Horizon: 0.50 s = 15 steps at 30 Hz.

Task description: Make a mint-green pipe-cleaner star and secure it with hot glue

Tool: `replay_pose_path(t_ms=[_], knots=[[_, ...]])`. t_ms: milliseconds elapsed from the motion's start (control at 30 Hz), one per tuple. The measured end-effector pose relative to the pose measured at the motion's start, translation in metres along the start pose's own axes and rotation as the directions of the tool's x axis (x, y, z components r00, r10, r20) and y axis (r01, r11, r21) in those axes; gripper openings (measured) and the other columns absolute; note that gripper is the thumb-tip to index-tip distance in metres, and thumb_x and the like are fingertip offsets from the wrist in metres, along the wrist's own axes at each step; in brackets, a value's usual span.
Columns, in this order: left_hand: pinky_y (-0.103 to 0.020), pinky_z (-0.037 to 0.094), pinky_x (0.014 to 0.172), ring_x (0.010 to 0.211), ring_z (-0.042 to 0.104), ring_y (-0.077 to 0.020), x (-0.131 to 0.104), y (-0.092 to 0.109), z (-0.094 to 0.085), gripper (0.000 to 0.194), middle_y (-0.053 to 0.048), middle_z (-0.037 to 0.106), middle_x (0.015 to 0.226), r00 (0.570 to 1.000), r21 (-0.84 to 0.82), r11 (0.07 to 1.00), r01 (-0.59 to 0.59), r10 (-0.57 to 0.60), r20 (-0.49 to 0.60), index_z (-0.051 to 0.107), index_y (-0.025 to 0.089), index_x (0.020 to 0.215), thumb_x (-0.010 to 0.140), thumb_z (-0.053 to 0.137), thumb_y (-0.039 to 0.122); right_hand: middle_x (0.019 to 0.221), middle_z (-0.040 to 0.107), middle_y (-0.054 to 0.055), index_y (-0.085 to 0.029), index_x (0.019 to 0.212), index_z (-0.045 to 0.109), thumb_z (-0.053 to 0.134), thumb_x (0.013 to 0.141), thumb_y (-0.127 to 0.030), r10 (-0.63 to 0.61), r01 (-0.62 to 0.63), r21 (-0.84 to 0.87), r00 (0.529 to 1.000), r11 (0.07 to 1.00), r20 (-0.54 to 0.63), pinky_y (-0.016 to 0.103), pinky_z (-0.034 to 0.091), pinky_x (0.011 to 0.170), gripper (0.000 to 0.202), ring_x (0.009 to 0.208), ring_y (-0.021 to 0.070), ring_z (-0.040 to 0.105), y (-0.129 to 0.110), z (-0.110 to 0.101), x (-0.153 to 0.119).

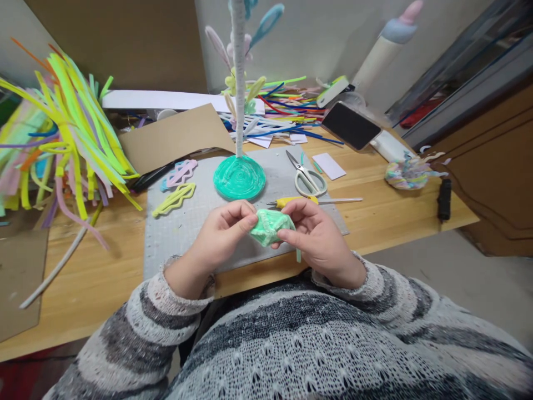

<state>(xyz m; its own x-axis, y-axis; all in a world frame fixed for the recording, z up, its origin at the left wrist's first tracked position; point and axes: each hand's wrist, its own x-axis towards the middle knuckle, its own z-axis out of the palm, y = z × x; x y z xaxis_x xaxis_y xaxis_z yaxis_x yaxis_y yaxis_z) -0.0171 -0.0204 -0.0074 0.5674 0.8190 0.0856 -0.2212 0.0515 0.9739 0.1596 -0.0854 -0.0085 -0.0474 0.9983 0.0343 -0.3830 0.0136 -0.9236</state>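
Note:
Between my two hands is a light green piece shaped from fuzzy pipe cleaner, held above the front of the grey cutting mat. My left hand pinches its left end between thumb and fingers. On the other side, my right hand grips the right end, its thumb on the near face. A short green strand hangs below the right fingers. Just beyond lie a yellow-handled tool with a long metal shaft and white-handled scissors. A round teal base carries a white wrapped stem with pastel loops.
Yellow zigzag pieces and pink-blue ones rest on the mat's left. A big bunch of pipe cleaners spreads at far left, beside cardboard. Toward the back right are a phone, a white card and a pastel fuzzy ring.

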Motion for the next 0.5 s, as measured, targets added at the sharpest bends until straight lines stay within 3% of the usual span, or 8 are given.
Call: replay_pose_path(t_ms=[167,267,333,500], knots=[[-0.024,0.042,0.062,0.064,0.05,-0.0118,-0.0003,0.0017,-0.0011,0.031,-0.001,0.056,0.066,0.996,-0.087,0.992,0.086,-0.082,0.046,0.061,0.015,0.065,0.081,0.069,0.04,0.085,0.062,-0.003,-0.021,0.093,0.058,0.08,0.073,-0.019,0.009,-0.009,-0.005,1.0,1.0,0.016,0.022,0.063,0.059,0.029,0.07,0.009,0.064,-0.0015,0.0008,-0.0004],[-0.026,0.047,0.065,0.069,0.057,-0.0136,0.0005,0.0022,-0.0006,0.034,-0.004,0.065,0.078,0.994,-0.145,0.984,0.108,-0.11,-0.009,0.07,0.016,0.084,0.082,0.066,0.05,0.086,0.063,-0.003,-0.021,0.093,0.059,0.08,0.072,-0.018,0.018,-0.018,0.002,0.999,1.0,0.036,0.021,0.063,0.058,0.03,0.07,0.0087,0.064,-0.0035,0.0016,0.0],[-0.024,0.048,0.065,0.072,0.06,-0.0129,0.001,0.0025,0.0004,0.031,-0.003,0.068,0.085,0.995,-0.132,0.988,0.085,-0.09,-0.032,0.07,0.017,0.091,0.077,0.073,0.045,0.086,0.062,-0.003,-0.02,0.092,0.059,0.08,0.072,-0.018,0.031,-0.032,0.001,0.998,1.0,0.053,0.021,0.063,0.059,0.029,0.069,0.008,0.063,-0.0046,0.002,0.0005],[-0.023,0.051,0.065,0.069,0.063,-0.0116,0.001,0.005,0.0043,0.018,-0.002,0.069,0.08,0.997,-0.095,0.993,0.076,-0.075,0.016,0.068,0.016,0.086,0.076,0.077,0.028,0.087,0.061,-0.003,-0.02,0.091,0.06,0.08,0.073,-0.018,0.058,-0.057,-0.025,0.997,0.998,0.052,0.022,0.063,0.06,0.027,0.07,0.008,0.063,-0.0054,0.0018,0.0013]])
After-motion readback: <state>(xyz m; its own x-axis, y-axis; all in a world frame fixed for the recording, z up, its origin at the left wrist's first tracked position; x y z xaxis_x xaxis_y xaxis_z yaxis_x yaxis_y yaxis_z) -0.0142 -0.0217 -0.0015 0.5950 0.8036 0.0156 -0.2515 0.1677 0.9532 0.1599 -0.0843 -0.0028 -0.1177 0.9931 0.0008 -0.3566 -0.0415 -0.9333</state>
